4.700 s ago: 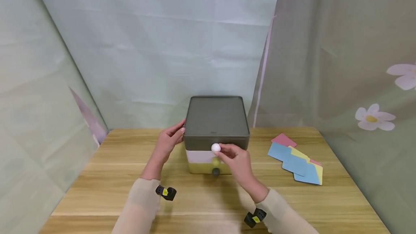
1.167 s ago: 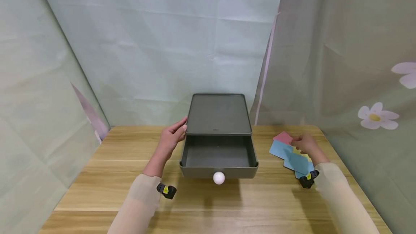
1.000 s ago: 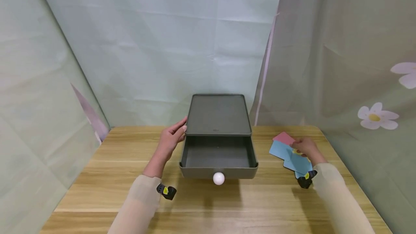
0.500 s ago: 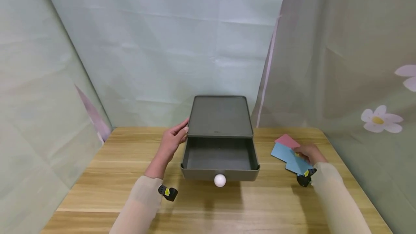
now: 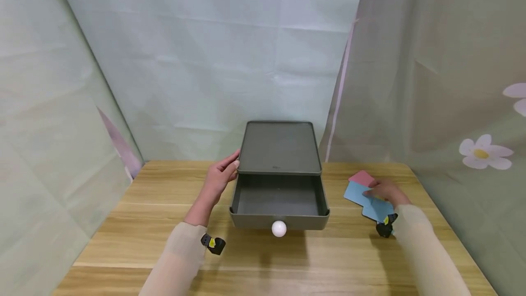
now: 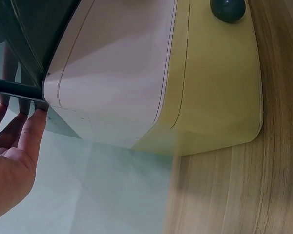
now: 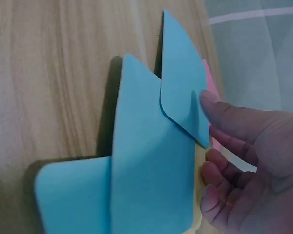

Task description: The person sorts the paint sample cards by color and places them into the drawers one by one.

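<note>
Fingers (image 7: 224, 119) of the right hand (image 5: 386, 192) curl over a fan of cards (image 7: 151, 165) on the table (image 5: 263, 259), the thumb pinching the corner of a blue card (image 7: 183, 92) whose edge is raised off the wood. The fan lies near the table's right edge, its long axis running from the far pink card (image 5: 361, 178) toward the person. Between it and the drawer unit (image 5: 279, 147) lies bare wood. The left hand (image 5: 219, 178) rests straight fingers against the unit's left side. Its top drawer (image 5: 279, 204) stands pulled out, knob (image 5: 279, 228) toward the person.
</note>
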